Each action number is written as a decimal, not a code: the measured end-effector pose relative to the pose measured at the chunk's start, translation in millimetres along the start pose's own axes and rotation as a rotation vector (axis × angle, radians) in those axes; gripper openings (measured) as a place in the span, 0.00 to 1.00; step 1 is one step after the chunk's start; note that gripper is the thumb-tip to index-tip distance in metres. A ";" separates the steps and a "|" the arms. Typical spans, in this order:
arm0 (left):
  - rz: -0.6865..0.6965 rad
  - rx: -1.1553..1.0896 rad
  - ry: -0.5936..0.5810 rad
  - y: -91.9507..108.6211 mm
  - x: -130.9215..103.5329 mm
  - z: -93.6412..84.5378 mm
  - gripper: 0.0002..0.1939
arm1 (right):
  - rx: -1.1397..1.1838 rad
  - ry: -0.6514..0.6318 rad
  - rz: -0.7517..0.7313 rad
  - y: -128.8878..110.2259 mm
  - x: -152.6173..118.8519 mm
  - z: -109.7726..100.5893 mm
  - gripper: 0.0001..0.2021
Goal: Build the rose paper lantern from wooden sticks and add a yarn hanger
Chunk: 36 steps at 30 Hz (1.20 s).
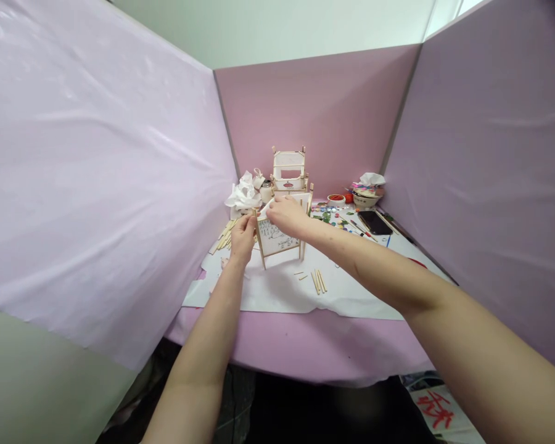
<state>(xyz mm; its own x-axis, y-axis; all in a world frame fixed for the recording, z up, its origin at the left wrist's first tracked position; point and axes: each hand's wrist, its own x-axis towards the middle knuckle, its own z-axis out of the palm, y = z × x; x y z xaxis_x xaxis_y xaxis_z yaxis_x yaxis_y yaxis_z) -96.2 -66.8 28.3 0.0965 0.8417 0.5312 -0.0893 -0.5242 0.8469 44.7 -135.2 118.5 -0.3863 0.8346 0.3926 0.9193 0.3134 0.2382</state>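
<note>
A small model chair [290, 169] of thin wooden sticks and white panels stands on the table, its front panel [277, 237] bearing dark drawn lines and writing. At the front left post, my left hand [243, 237] is closed, pinching the stick near its top. My right hand [287, 216] reaches over the top of the front panel, fingers curled together close to the left hand. What lies between the right fingertips is hidden. In front of the model lie several short wooden sticks [319, 282].
Flat wooden sticks [224, 237] and crumpled white tissue [244, 192] lie left, near a jar [266, 192]. To the right are a black phone [374, 223], a bowl [367, 197], a small dish with red contents [336, 200] and colourful bits. Pink panels enclose the table [305, 345].
</note>
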 end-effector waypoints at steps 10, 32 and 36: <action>-0.067 -0.142 -0.121 -7.4 8.7 -12.6 0.28 | 0.212 0.349 0.102 8.7 -49.9 -74.5 0.11; -0.004 0.233 0.101 8.8 -104.4 -1.4 0.15 | 2.071 0.674 1.158 -59.3 -104.0 113.6 0.12; -0.004 0.441 0.139 0.3 -100.3 -9.5 0.11 | 2.111 0.490 1.014 -72.9 -109.2 113.1 0.11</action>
<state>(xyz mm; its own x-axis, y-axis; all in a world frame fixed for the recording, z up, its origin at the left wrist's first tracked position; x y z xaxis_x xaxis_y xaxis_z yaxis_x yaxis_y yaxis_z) -115.3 -150.1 -24.9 -0.0407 0.8373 0.5453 0.3444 -0.5006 0.7943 28.4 -197.9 -42.2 0.3534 0.9331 -0.0665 -0.5591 0.1536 -0.8148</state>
